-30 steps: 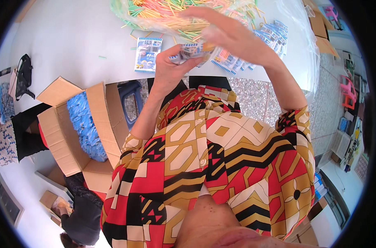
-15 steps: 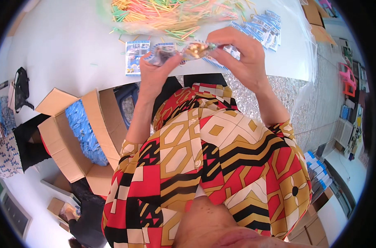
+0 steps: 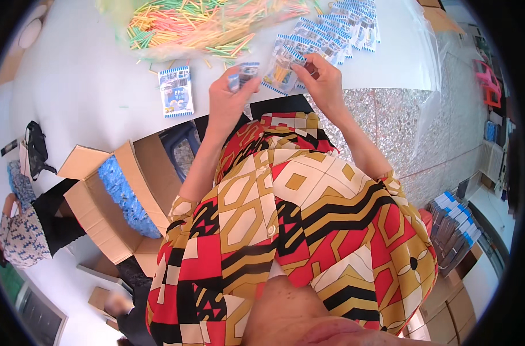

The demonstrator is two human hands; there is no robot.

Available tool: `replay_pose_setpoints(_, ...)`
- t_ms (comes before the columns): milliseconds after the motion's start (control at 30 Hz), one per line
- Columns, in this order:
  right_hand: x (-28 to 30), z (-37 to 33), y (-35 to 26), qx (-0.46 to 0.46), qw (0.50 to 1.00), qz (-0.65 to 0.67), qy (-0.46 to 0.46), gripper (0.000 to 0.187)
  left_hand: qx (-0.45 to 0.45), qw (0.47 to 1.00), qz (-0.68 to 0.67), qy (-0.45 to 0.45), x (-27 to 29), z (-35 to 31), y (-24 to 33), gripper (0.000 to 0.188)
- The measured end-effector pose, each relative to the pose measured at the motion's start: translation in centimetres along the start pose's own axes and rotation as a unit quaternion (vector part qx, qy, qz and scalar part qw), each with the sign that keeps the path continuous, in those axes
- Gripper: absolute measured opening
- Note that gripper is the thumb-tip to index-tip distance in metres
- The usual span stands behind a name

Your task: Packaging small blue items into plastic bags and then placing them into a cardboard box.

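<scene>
My left hand (image 3: 226, 97) is closed on a small blue-and-white packet (image 3: 248, 71), pinched between thumb and fingers near the table's front edge. My right hand (image 3: 326, 89) grips the upper corner of a clear-fronted packet (image 3: 282, 74) with yellow sticks showing inside. That packet lies slanted against a fanned row of blue-and-white packets (image 3: 326, 39) running to the back right. Left of my left hand, another stack or single packet (image 3: 176, 92) rests flat on the table; I cannot tell which.
Across the white table (image 3: 89, 86), a clear plastic bag (image 3: 181, 29) holds a heap of pink, yellow and green sticks, some spilled. Left of me, an open cardboard box (image 3: 95, 213) contains blue packets (image 3: 127, 193). Another person (image 3: 29, 233) is at far left.
Both hands were stretching a packet between them; now they are apart, with the right hand's packet lowered onto the row at right. The view has shifted slightly.
</scene>
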State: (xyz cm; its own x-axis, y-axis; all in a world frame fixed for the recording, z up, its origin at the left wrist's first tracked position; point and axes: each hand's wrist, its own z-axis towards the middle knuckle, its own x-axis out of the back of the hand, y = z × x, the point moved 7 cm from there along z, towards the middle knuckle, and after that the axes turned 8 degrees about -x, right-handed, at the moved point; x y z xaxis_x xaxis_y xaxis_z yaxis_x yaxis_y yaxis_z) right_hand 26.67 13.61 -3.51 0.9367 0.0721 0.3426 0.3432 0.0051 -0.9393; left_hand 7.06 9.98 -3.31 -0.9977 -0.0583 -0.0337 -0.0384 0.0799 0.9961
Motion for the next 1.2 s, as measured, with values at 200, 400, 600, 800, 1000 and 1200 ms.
replay_pose_setpoints(200, 0.6, 0.1, 1.5, 0.020, 0.999, -0.025, 0.036, 0.017, -0.139, 0.970, 0.184, -0.073, -3.9, 1.8, -0.8, 0.029)
replay_pose_setpoints(400, 2.8, 1.6, 2.0, 0.074, 0.988, -0.075, 0.116, 0.020, -0.210, 0.929, 0.297, -0.072, -6.6, 3.9, -0.4, 0.027)
replay_pose_setpoints(600, 4.4, 3.6, 1.6, 0.094, 0.976, -0.149, 0.129, 0.022, -0.290, 0.904, 0.308, -0.069, -8.2, 6.1, -0.1, 0.023)
replay_pose_setpoints(800, 4.4, 3.4, 0.8, 0.080, 0.978, -0.152, 0.116, 0.034, -0.051, 0.987, 0.136, -0.072, -4.5, 5.7, -0.8, 0.023)
replay_pose_setpoints(1000, 4.2, 3.0, -4.0, 0.104, 0.981, -0.143, 0.084, 0.032, -0.045, 0.997, -0.014, -0.063, -2.7, 3.3, 1.9, 0.034)
replay_pose_setpoints(1200, -0.4, 2.7, -9.7, 0.159, 0.976, -0.001, -0.147, 0.028, -0.076, 0.995, 0.021, -0.054, -2.0, 1.9, 3.9, 0.030)
